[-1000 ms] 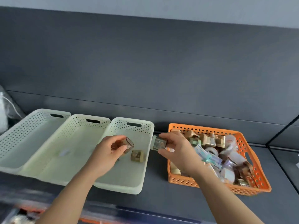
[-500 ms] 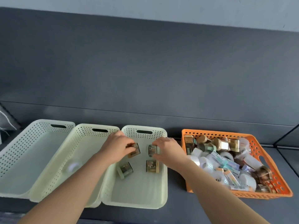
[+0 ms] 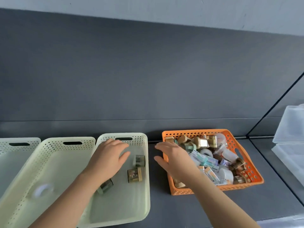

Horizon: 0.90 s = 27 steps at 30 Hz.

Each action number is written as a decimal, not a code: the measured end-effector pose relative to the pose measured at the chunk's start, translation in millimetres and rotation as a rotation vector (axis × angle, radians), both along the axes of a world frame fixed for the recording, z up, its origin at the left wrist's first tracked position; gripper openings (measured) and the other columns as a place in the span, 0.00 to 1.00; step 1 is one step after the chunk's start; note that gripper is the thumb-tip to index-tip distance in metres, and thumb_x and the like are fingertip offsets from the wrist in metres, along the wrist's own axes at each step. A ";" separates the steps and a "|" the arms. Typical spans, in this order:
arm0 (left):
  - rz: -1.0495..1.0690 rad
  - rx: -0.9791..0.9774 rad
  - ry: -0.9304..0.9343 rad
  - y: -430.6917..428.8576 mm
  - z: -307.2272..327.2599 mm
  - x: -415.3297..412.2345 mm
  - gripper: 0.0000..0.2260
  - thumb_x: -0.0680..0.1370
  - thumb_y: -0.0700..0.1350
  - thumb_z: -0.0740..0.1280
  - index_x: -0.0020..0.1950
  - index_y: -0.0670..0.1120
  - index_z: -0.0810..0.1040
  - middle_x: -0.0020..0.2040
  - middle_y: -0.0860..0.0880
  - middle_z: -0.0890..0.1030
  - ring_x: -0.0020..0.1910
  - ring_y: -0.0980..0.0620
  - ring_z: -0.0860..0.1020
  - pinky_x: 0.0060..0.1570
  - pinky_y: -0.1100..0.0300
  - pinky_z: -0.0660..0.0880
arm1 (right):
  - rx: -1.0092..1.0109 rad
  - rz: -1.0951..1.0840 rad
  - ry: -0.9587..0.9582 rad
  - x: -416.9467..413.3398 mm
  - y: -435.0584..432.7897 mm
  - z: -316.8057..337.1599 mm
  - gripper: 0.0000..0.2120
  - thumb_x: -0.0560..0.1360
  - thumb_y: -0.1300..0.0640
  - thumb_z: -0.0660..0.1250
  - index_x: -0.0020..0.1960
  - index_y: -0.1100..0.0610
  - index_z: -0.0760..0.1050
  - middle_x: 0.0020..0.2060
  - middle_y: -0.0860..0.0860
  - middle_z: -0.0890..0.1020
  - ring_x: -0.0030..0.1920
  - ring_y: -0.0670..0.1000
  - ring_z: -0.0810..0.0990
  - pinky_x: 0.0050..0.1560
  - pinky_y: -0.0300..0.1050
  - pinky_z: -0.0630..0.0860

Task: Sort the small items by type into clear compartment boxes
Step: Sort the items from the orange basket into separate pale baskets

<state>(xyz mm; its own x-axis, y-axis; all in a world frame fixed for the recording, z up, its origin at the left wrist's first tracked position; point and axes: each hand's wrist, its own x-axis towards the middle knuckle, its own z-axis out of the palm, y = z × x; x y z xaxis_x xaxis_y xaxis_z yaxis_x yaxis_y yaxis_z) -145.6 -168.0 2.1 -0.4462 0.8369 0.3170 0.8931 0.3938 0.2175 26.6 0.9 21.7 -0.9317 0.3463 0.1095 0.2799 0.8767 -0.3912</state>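
The nearest sorted item, a dark-green roll (image 3: 105,186), lies by the left wall of the right-hand pale tray (image 3: 144,186), partly under the left forearm. Farther in, a brown printed roll (image 3: 134,174) and a grey-green roll (image 3: 139,160) lie close to that tray's right wall, apart from each other. The left hand (image 3: 107,159) hovers over the tray's far half, fingers spread, holding nothing. The right hand (image 3: 174,160) is open and empty over the left rim of the orange basket (image 3: 246,163), which holds the unsorted pile.

Recommended procedure for the next pick: select one item lying on top of the pile, pinch it by its sides, lift clear of the basket wall, then lower it beside matching items; do not drop it.

Limits of view: the middle tray (image 3: 54,162) holds one blurred clear roll (image 3: 43,190). The left tray (image 3: 16,143) is cut off. Anything under the left palm is hidden. Clear boxes (image 3: 291,129) at the surface's right edge are cropped
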 end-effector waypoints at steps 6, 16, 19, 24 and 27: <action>-0.115 0.078 -0.180 109.3 23.6 104.9 0.15 0.79 0.53 0.63 0.62 0.49 0.79 0.58 0.54 0.80 0.59 0.52 0.75 0.60 0.57 0.70 | -0.052 -0.272 0.032 125.0 106.6 4.7 0.17 0.77 0.53 0.67 0.65 0.53 0.75 0.63 0.46 0.78 0.61 0.46 0.76 0.58 0.36 0.70; -0.130 -0.237 -0.362 179.5 -1.7 97.9 0.20 0.79 0.51 0.65 0.70 0.50 0.71 0.68 0.51 0.73 0.66 0.52 0.71 0.65 0.56 0.68 | -0.029 -0.257 -0.063 120.7 144.1 5.2 0.17 0.77 0.57 0.65 0.65 0.51 0.75 0.63 0.49 0.78 0.54 0.52 0.80 0.52 0.45 0.76; -0.080 -0.346 -0.357 198.3 -5.3 99.4 0.19 0.79 0.52 0.64 0.69 0.49 0.72 0.67 0.51 0.75 0.65 0.51 0.73 0.64 0.55 0.69 | -0.002 -0.185 -0.082 117.2 163.4 -0.1 0.15 0.78 0.58 0.64 0.63 0.53 0.76 0.60 0.49 0.79 0.50 0.51 0.80 0.50 0.43 0.77; -0.018 -0.402 -0.356 209.7 -5.2 97.4 0.15 0.77 0.54 0.66 0.62 0.52 0.75 0.59 0.53 0.79 0.56 0.52 0.77 0.56 0.52 0.74 | 0.039 -0.066 -0.121 95.5 183.7 -10.0 0.16 0.77 0.56 0.65 0.65 0.54 0.75 0.59 0.50 0.79 0.55 0.53 0.78 0.58 0.46 0.72; 0.006 -0.409 -0.371 210.0 -6.9 97.2 0.17 0.75 0.56 0.68 0.61 0.53 0.74 0.58 0.53 0.78 0.55 0.53 0.77 0.56 0.52 0.75 | 0.110 -0.029 -0.200 80.3 190.0 -15.1 0.17 0.76 0.51 0.64 0.64 0.50 0.72 0.60 0.48 0.78 0.60 0.54 0.76 0.56 0.52 0.74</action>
<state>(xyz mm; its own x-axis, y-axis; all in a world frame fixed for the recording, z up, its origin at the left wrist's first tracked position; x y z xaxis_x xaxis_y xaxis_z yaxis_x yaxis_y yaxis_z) -48.5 42.0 -4.8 -0.4710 0.8561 -0.2126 0.7832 0.5167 0.3458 106.8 191.0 6.6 -0.9285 0.3694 -0.0380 0.3680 0.9016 -0.2274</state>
